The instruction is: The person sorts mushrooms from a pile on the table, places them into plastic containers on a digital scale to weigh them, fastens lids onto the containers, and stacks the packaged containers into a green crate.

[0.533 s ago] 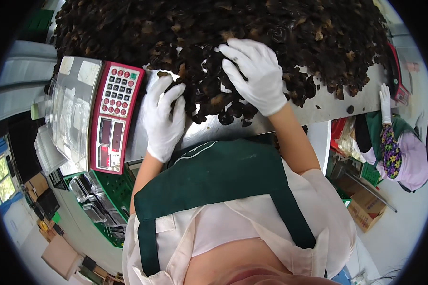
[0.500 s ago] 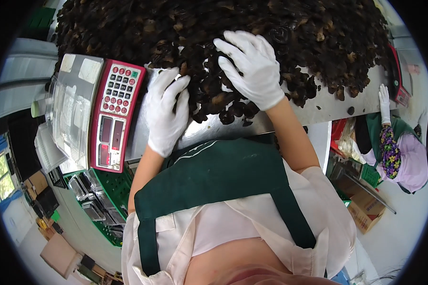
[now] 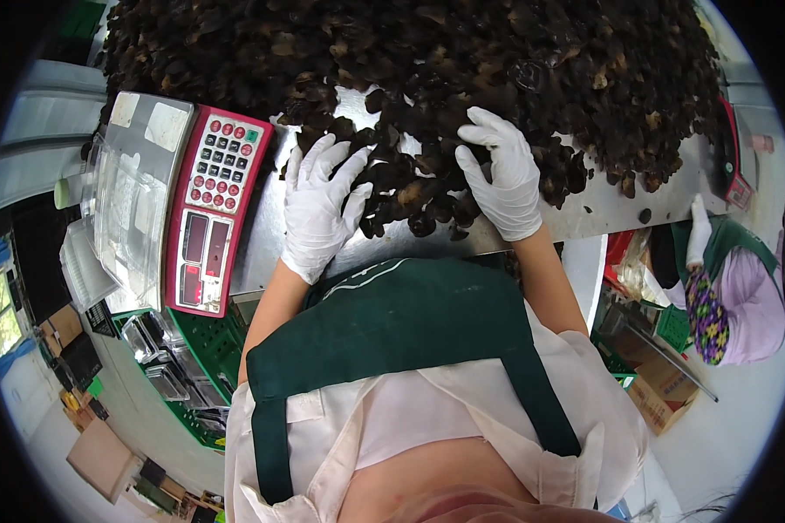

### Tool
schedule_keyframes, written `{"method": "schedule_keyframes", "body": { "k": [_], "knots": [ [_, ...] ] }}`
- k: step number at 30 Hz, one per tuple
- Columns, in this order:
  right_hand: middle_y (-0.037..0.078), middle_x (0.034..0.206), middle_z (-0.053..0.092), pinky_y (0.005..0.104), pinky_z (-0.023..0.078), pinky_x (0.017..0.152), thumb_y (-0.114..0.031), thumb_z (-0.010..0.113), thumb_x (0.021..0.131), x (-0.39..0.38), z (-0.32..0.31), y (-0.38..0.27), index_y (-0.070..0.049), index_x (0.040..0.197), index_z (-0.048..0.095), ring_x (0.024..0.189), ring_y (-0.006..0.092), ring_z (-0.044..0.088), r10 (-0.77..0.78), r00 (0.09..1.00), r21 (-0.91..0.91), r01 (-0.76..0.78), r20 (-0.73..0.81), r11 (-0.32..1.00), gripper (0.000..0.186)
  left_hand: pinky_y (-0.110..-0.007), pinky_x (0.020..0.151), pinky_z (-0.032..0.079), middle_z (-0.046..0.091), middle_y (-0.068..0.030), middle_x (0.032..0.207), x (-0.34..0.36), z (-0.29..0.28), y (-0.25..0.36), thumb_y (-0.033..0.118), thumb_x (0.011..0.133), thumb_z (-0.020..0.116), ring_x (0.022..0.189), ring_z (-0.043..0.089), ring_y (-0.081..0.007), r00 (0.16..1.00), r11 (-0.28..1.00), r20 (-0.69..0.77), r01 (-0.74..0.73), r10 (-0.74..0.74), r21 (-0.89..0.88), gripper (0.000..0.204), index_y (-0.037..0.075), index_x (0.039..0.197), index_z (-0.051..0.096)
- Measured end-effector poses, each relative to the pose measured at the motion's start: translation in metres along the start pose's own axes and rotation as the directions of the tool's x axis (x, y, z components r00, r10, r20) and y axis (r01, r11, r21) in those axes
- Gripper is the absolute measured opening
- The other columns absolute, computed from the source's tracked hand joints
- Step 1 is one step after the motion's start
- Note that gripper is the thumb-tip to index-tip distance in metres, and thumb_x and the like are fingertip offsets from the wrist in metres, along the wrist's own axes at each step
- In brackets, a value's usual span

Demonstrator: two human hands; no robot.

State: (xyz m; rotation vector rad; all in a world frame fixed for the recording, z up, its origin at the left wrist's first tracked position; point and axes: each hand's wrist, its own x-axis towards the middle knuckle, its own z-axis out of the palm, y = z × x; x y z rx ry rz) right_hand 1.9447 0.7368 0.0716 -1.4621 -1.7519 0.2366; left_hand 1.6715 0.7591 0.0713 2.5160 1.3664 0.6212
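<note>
A broad heap of dark brown, ear-shaped pieces that look like wood ear mushrooms (image 3: 410,44) covers most of the metal table (image 3: 257,227). Along its near edge, a looser cluster of them (image 3: 417,193) lies between my two white-gloved hands. My left hand (image 3: 321,207) is open at the left side of this cluster, fingers spread and the tips touching or close over the pieces. On the opposite side, my right hand (image 3: 506,179) is open too, its fingers slightly curved and the thumb apart. Neither palm shows anything held.
Close to my left forearm stands a red and grey weighing scale (image 3: 205,213) with a keypad and clear cover. Below it, a green crate (image 3: 202,336) holds clear plastic boxes. A co-worker (image 3: 733,288) in a green apron is at the right, near another red scale (image 3: 734,166).
My right hand has drawn back toward me and a little right. My left hand has shifted slightly right, its fingers spreading. More bare metal shows behind the cluster. The co-worker's arm has moved.
</note>
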Motion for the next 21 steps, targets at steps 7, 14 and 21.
{"method": "schedule_keyframes", "body": {
  "k": [7,14,21],
  "knots": [
    [0.014,0.133,0.063,0.0306,0.056,0.093,0.002,0.064,0.093,0.011,-0.006,0.011,-0.005,0.136,0.059,0.105,0.0200,0.070,0.237,0.968,0.349,-0.195,-0.082,0.917,0.044,-0.053,0.117,0.032,0.061,-0.0077,0.130,-0.001,0.007,0.005,0.018,0.086,0.077,0.133,0.054,-0.0319,0.995,0.999,-0.102,-0.027,0.025,-0.020,0.048,0.018,0.132,0.066],
    [0.005,0.124,0.066,0.0396,0.055,0.092,-0.017,0.075,0.086,0.028,-0.015,0.004,-0.018,0.134,0.064,0.107,0.0277,0.062,0.057,0.989,-0.124,-0.040,0.140,0.991,0.050,-0.055,0.113,0.039,0.062,-0.0093,0.132,-0.011,0.010,0.009,0.008,0.089,0.075,0.126,0.059,-0.0334,0.968,0.999,-0.249,-0.037,0.030,-0.021,0.040,0.015,0.128,0.067],
    [0.011,0.124,0.065,0.0363,0.051,0.103,-0.016,0.087,0.079,0.029,-0.011,0.013,-0.010,0.108,0.072,0.116,0.0219,0.063,0.212,0.977,0.346,-0.198,-0.004,0.917,0.033,-0.054,0.116,0.037,0.061,-0.0109,0.135,-0.014,0.018,0.011,0.006,0.089,0.074,0.129,0.057,-0.0343,0.975,0.996,-0.223,-0.018,0.000,-0.082,0.046,0.015,0.133,0.064]
  ]
}}
